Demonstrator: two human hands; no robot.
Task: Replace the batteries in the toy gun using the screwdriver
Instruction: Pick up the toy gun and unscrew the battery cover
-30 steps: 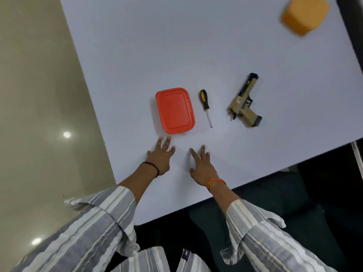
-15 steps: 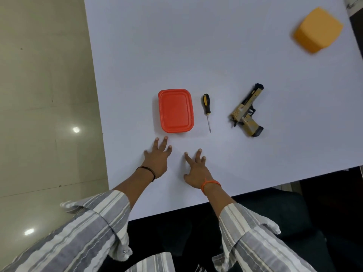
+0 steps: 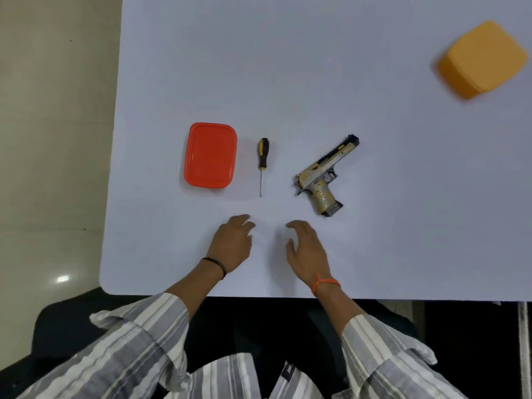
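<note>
Both forearms are reaching fwd over the near table edge, left hand and right hand side by side w/ fingers curling down. Fingertips are blurring, contact w/ table unclear. Both are hanging loosely spread, gripping nothing. Screwdriver is lying between red container and toy gun, just beyond

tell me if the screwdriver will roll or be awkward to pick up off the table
The screwdriver has a rounded handle and lies flat, so a nudge could roll it sideways. Its thin shaft sits low on the table; the thicker handle is probably easier to pinch. It looks rigid and light.
</note>
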